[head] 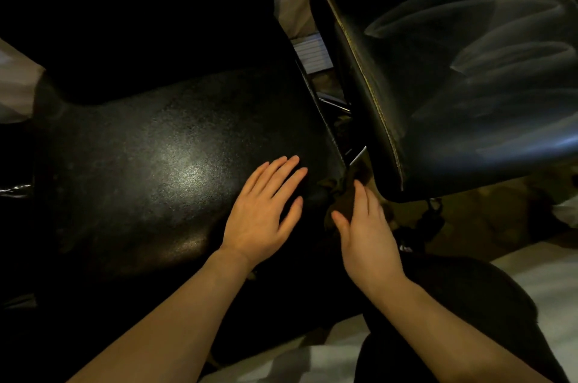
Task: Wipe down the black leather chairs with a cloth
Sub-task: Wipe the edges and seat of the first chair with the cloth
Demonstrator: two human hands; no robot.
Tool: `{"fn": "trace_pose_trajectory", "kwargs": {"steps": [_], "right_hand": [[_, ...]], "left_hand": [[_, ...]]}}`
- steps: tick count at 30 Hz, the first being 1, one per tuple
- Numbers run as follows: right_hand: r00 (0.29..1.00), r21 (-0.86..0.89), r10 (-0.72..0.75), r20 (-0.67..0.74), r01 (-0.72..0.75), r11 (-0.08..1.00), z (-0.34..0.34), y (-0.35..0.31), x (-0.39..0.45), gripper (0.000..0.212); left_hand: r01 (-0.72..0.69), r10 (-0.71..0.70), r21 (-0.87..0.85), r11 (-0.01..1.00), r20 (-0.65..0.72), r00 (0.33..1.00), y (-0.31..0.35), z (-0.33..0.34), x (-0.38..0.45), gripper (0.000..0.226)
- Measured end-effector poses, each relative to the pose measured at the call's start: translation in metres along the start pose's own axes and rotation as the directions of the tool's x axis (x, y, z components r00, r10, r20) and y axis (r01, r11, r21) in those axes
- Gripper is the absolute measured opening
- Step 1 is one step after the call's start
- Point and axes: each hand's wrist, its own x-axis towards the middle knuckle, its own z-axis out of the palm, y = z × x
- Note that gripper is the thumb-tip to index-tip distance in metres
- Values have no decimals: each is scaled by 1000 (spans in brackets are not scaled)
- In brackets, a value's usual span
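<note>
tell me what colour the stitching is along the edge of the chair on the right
Yellowish stitching runs along the black right-hand chair, clearest in the head view.

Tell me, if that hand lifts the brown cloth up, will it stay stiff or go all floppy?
Probably floppy: the brown cloth is bunched and creased under the right hand at the seat corner. It likely weighs little, since it looks thin. It may slide easily, because the chair seat looks smooth and shiny.

Dim; glare patch on seat (184, 160) (edges warped, blurred).
</note>
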Motion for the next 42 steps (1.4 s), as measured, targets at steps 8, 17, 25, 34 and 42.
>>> {"fn": "trace_pose_trajectory", "kwargs": {"steps": [8, 17, 25, 34, 42], "right_hand": [[972, 153, 120, -202, -90, 984, 3, -8, 34, 44], [980, 178, 165, -113, -144, 973, -7, -9, 36, 34], [965, 261, 245, -98, -213, 942, 0, -27, 55, 39], [971, 254, 142, -192, -90, 963, 11, -19, 18, 46], [963, 191, 179, -203, -140, 971, 0, -49, 82, 41]], "left_hand": [[-7, 7, 94, 996, -2, 1000, 9, 11, 9, 59], [-47, 42, 105, 993, 49, 998, 0, 1, -4, 59], [-83, 78, 123, 989, 43, 996, -2, 0, -10, 62], [-87, 86, 78, 993, 14, 996, -4, 1, -11, 62], [-92, 90, 95, 991, 26, 996, -4, 0, -10, 62]]}}
